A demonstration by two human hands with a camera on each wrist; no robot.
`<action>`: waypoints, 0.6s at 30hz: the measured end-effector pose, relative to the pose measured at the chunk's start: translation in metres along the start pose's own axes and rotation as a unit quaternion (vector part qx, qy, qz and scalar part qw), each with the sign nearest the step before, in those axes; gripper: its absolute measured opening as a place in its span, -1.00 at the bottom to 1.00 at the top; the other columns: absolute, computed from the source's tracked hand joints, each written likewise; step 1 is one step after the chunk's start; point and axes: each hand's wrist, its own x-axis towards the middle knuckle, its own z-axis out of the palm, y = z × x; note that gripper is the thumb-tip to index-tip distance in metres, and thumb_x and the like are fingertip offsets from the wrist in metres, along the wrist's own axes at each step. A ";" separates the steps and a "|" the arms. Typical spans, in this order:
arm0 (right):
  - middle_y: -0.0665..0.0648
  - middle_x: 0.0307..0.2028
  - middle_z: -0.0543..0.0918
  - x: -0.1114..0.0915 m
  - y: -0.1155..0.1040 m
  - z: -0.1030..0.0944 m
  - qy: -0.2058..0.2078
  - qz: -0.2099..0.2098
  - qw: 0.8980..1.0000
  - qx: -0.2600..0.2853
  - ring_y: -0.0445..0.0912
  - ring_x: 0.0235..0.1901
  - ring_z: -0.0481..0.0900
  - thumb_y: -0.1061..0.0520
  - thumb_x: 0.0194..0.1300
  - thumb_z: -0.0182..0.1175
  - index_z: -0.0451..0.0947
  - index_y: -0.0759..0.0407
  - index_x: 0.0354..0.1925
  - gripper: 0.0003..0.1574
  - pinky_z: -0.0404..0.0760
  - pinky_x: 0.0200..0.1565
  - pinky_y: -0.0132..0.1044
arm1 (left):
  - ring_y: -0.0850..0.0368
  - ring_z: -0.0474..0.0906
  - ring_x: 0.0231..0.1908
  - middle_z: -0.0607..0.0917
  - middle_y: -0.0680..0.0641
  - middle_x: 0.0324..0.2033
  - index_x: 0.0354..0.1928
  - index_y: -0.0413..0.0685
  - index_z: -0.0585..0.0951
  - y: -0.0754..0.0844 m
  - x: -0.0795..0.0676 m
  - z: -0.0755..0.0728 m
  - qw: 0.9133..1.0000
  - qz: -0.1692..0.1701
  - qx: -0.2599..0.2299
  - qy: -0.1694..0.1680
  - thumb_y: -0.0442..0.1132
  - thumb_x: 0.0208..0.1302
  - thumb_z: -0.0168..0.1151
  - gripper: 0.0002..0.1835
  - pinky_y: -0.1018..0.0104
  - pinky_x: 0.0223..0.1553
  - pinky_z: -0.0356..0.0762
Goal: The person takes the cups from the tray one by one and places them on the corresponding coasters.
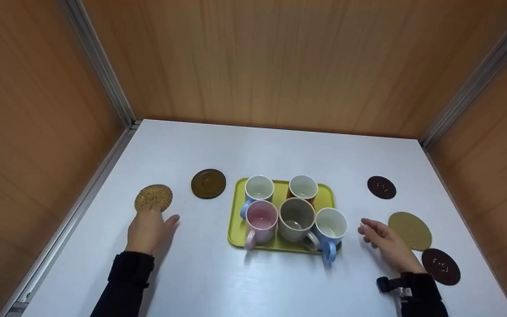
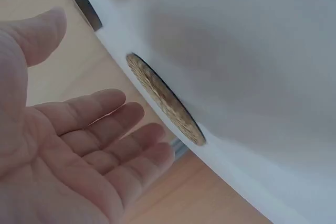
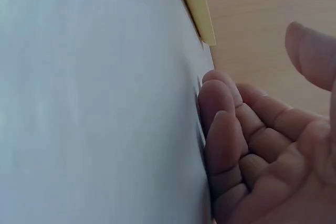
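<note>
My left hand [image 1: 147,230] holds nothing and hovers by a round woven straw coaster [image 1: 153,197], its fingertips overlapping the near edge in the head view. In the left wrist view the fingers [image 2: 107,127] look fairly straight and apart from that coaster [image 2: 165,100]. Over the table right of the tray, my right hand [image 1: 390,246] has loosely bent fingers and an empty palm. The yellow-green tray [image 1: 236,233] carries several mugs: a pink mug [image 1: 261,220], a grey mug [image 1: 296,220], a blue mug [image 1: 331,229], a second blue-handled mug [image 1: 259,188] and a reddish mug [image 1: 303,188].
A brown round coaster [image 1: 208,183] lies left of the tray. On the right are a dark coaster [image 1: 381,187], a tan coaster [image 1: 410,231] and another dark coaster [image 1: 441,267]. Wood panels [image 1: 258,61] enclose the white table [image 1: 200,273] at the back and sides.
</note>
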 end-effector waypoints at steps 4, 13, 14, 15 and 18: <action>0.31 0.39 0.59 -0.002 0.001 -0.002 0.009 0.003 1.000 0.008 -0.21 0.12 0.64 -0.28 0.67 0.01 0.23 0.24 0.62 -0.13 0.59 0.11 -0.42 | -0.61 0.50 0.30 0.44 -0.66 0.36 0.40 -0.63 0.40 -0.005 0.002 0.002 0.999 0.002 0.003 -0.046 0.01 0.46 0.36 -0.17 -0.37 0.27 0.56; 0.25 0.38 0.61 -0.004 0.005 0.002 0.028 0.011 0.999 0.041 -0.30 0.10 0.62 -0.27 0.67 0.02 0.24 0.19 0.62 -0.16 0.56 0.13 -0.45 | -0.60 0.36 0.42 0.32 -0.63 0.47 0.49 -0.64 0.27 -0.003 0.015 0.007 0.998 0.015 0.012 -0.065 0.02 0.48 0.33 -0.10 -0.36 0.41 0.43; 0.25 0.38 0.61 -0.004 0.006 0.002 0.030 0.009 0.998 0.045 -0.30 0.10 0.62 -0.27 0.68 0.02 0.25 0.18 0.62 -0.17 0.56 0.13 -0.45 | -0.60 0.36 0.42 0.32 -0.63 0.47 0.49 -0.65 0.27 -0.002 0.017 0.007 0.998 0.018 0.016 -0.064 0.01 0.48 0.33 -0.10 -0.36 0.41 0.43; 0.24 0.38 0.61 -0.004 0.006 0.002 0.032 0.008 0.998 0.048 -0.31 0.10 0.62 -0.27 0.68 0.01 0.25 0.18 0.61 -0.17 0.56 0.13 -0.45 | -0.59 0.36 0.42 0.33 -0.64 0.46 0.48 -0.65 0.27 -0.002 0.018 0.007 0.998 0.021 0.020 -0.063 0.01 0.48 0.33 -0.10 -0.36 0.42 0.42; 0.24 0.39 0.60 -0.005 0.007 0.001 0.036 0.007 0.998 0.054 -0.33 0.10 0.63 -0.28 0.67 0.01 0.25 0.16 0.61 -0.17 0.56 0.13 -0.46 | -0.59 0.34 0.43 0.32 -0.65 0.46 0.49 -0.66 0.25 -0.002 0.023 0.009 0.997 0.026 0.027 -0.061 0.01 0.49 0.32 -0.09 -0.36 0.43 0.41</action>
